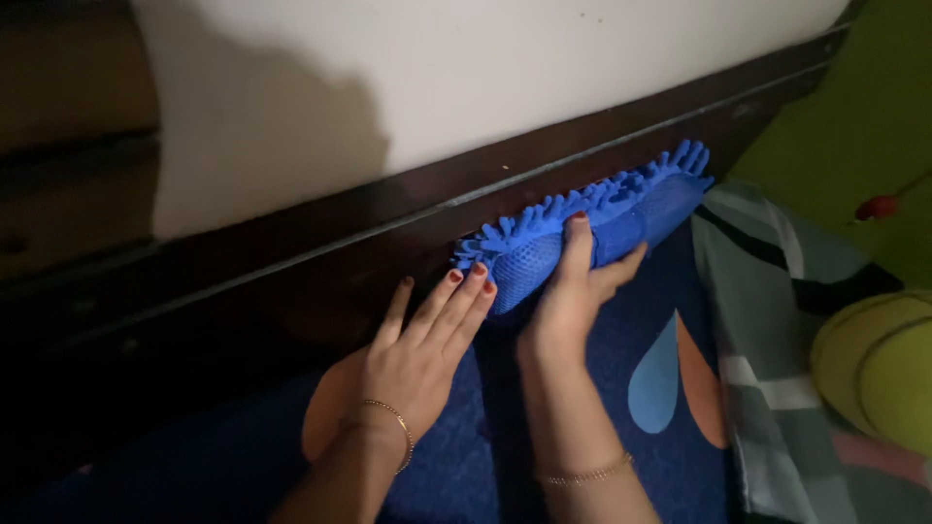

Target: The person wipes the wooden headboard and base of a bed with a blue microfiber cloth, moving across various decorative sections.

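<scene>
Hands first: the right hand [573,291] is clamped on a blue microfibre duster pad [592,228], thumb laid up over its mesh back and fingers curled round the lower edge, pressing the pad flat against the dark wooden ledge [320,233] that runs along the foot of the pale wall [485,78]. The pad sits just past centre toward two o'clock, its shaggy blue fringe poking up along the ledge's top edge and its far end reaching toward one o'clock.

At seven o'clock from the pad, the left hand [417,349] lies open, fingers straight and close together, fingertips resting against the dark wood just beside the pad's near end; whether the outermost finger actually touches the pad I cannot tell. It grips nothing. Both wrists carry a thin gold-coloured bracelet, and the nails are painted red.

Under the forearms is a dark blue bedsheet [602,446] with large drop-shaped patches in light blue and orange. Toward four o'clock a grey, white and black striped cloth [767,320] lies rumpled over the sheet, and beyond it at the right edge a yellow-green cushion [874,359] shows. A green surface [854,116] fills the two o'clock corner, with a small red object [877,207] on it, too blurred to identify.
</scene>
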